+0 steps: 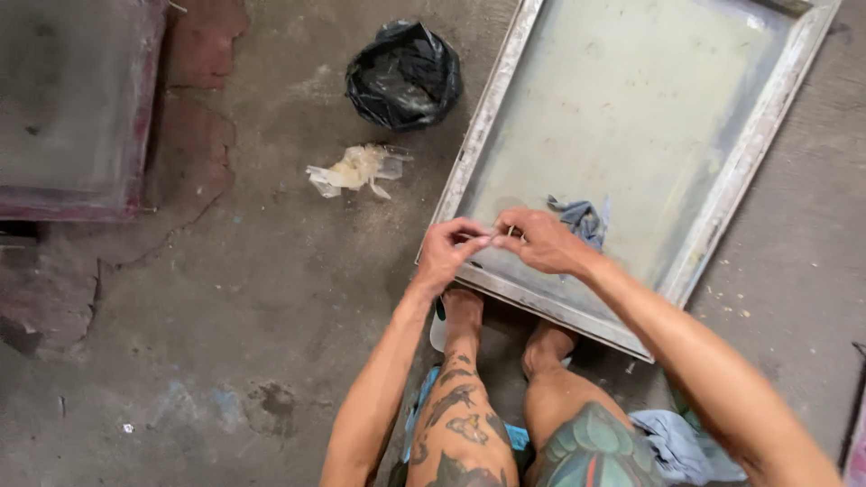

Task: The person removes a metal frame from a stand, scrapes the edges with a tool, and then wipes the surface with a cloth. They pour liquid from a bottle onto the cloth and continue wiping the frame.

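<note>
Head view of 2 bare hands meeting above the near edge of a large framed screen (577,311) that lies flat on a concrete floor (271,298). The left hand (448,251) and the right hand (541,240) are brought together, fingertips almost touching, and between them they pinch a small, thin, pale piece (502,234); it is too small to tell what kind of thing it is. Both hands are closed to a fine pinch, the remaining fingers curled in. Directly beyond the grip, just past the right hand, a crumpled blue-grey rag (582,219) rests on the screen's mesh. Directly below the grip the screen's metal frame runs past the person's 2 bare feet, the left foot (462,307) touching or just beside that edge. Beyond the grip and to its left, well apart, lies a crumpled piece of clear plastic (356,169) on the floor, and farther beyond it a black plastic bag (403,76). Far to the left of the grip stands a second framed screen with a reddish edge (72,108). Nearer than the grip, under the right forearm, lies a pale blue cloth (677,442).
</note>
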